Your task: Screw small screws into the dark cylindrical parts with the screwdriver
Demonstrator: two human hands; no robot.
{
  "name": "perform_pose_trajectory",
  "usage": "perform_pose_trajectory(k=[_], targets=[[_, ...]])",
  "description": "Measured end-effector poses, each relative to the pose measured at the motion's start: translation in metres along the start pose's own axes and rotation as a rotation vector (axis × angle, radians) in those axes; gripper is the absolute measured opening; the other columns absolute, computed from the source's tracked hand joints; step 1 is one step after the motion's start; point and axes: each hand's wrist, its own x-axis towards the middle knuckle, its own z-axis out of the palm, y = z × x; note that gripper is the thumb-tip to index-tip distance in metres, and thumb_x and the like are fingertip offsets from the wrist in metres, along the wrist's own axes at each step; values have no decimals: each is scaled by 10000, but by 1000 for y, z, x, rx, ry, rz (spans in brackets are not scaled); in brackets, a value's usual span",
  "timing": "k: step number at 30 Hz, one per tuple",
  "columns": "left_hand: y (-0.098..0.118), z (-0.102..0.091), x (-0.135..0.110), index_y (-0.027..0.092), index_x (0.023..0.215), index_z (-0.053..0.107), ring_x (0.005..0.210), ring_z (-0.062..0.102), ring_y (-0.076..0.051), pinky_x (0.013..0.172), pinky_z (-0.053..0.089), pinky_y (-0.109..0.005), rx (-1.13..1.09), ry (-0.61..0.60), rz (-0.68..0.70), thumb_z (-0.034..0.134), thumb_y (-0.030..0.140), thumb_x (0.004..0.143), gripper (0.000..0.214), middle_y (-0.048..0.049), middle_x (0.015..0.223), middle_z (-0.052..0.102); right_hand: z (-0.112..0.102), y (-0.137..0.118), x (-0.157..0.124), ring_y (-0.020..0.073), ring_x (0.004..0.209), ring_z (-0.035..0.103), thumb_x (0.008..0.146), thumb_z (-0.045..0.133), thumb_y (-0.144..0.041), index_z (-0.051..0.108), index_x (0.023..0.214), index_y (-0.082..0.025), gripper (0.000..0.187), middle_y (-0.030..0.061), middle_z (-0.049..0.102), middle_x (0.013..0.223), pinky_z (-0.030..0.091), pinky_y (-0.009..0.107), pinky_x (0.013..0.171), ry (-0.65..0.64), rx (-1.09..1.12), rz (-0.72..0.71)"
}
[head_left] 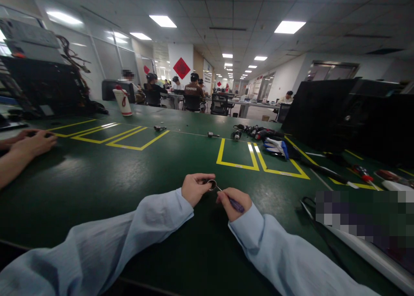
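Observation:
Between thumb and fingers, my left hand (pixel 195 189) grips a small round metal ring-like part (pixel 211 185), its open side turned toward my right. My right hand (pixel 235 201) is closed around the purple handle of a small screwdriver (pixel 236 205). The thin shaft points up and left, and its tip meets or nearly meets the ring's edge; contact is too small to tell. Both hands are just above the green tabletop (pixel 136 188). Farther off lie small dark metal parts, one (pixel 212 135) straight ahead and another (pixel 159 128) to the left.
Another person's hands (pixel 35 144) are at the left edge. Yellow tape outlines (pixel 237 166) mark the table. Blue-white gloves (pixel 276 148), a corded tool (pixel 265 133), a red screwdriver (pixel 362 172) and a blurred-out screen (pixel 365 218) are on the right. A cup (pixel 123 101) stands back left.

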Motion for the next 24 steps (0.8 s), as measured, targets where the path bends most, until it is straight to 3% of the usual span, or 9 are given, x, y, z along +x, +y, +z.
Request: perform_pose_trajectory(k=[4,12,14,17,19,24], targets=[[2,1,-1,97,691,691,711,650,-178,646,541,-255,-15,3,19,659,78,496,199,-81,819,701,0,-3,2,114,479,560,802,467,-294,604,564,-161,305,28,630,527,438,219,471,40,224,276],[0,1,1,82,782,676,624,643,-156,628,545,-265,-31,-28,-34,655,85,530,253,-60,673,692,-4,-11,1,116,477,539,774,484,-336,600,518,-166,329,27,596,487,425,242,504,94,187,234],[-1,-1,3,80,787,671,633,642,-158,637,547,-275,-33,-24,-41,666,90,527,260,-61,682,689,-11,-11,5,102,384,486,758,494,-383,549,454,-174,373,0,526,387,391,230,422,130,230,338],[-1,-2,4,83,794,666,659,643,-167,652,550,-290,-35,-19,-61,657,75,533,260,-65,712,686,-22,-5,17,66,249,342,683,559,-452,418,316,-189,472,-46,360,256,269,210,296,169,396,618],[1,-2,4,87,810,664,678,643,-170,667,550,-300,-31,-19,-76,615,52,556,261,-66,725,682,-27,0,24,58,208,305,618,602,-478,352,267,-196,515,-63,291,220,234,206,268,124,555,764],[5,0,4,86,815,667,709,635,-176,687,543,-315,-29,-11,-104,545,28,571,279,-73,757,671,-29,7,30,43,178,270,548,655,-448,336,257,-195,501,-76,271,204,186,193,240,9,695,863]])
